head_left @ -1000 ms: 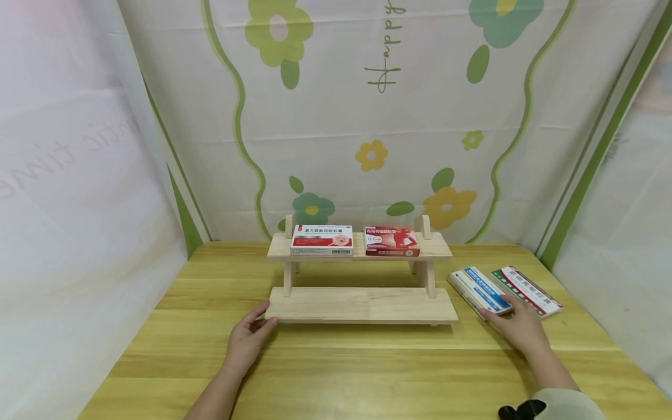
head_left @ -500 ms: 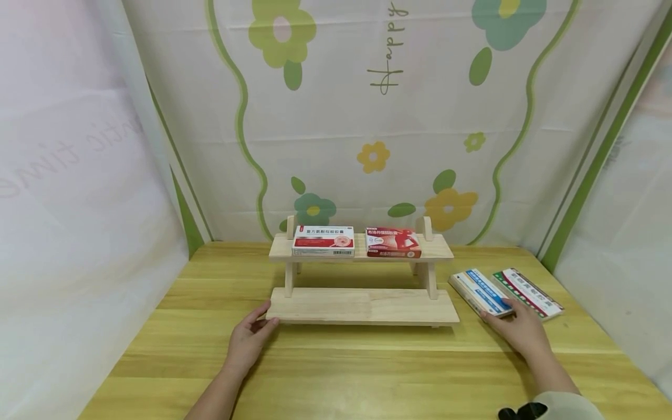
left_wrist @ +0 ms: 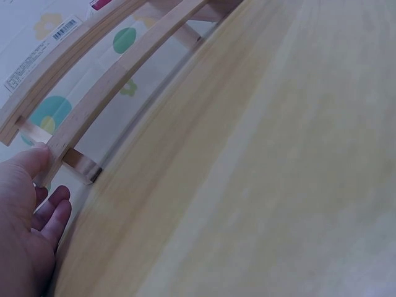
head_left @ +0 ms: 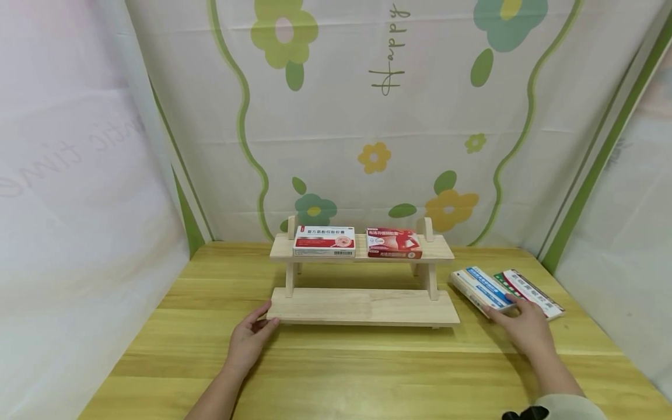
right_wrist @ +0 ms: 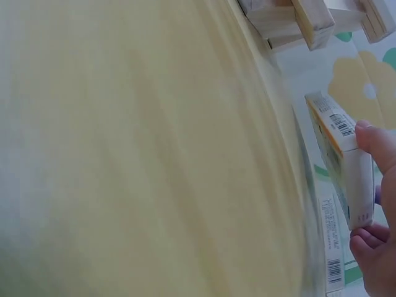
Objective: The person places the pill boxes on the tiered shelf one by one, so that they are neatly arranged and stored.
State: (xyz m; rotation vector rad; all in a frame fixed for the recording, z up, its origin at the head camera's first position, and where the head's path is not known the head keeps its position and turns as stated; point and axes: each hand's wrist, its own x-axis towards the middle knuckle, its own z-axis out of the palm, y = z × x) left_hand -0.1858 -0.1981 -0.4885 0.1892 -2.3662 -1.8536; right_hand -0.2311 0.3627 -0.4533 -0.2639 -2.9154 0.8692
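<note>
My left hand (head_left: 248,341) holds the left end of the lower board of a two-tier wooden display rack (head_left: 362,306). In the left wrist view its thumb presses the board end (left_wrist: 59,151), with the other fingers bent below. On the right, my right hand (head_left: 527,329) pinches a white and blue medicine box (head_left: 480,286) by its near end. The right wrist view shows that medicine box (right_wrist: 356,179) tilted and raised off the table. Beside it a white medicine box with green and red stripes (head_left: 535,294) lies on the table, partly covered by my hand.
On the rack's upper board lie a white and red medicine box (head_left: 324,240) at left and a red medicine box (head_left: 394,242) at right. A flowered cloth (head_left: 325,116) hangs behind the wooden table (head_left: 336,379), with cloth sides left and right.
The white and blue medicine box has risen slightly off the table in my right hand and tilted. My left hand keeps its place at the rack's end.
</note>
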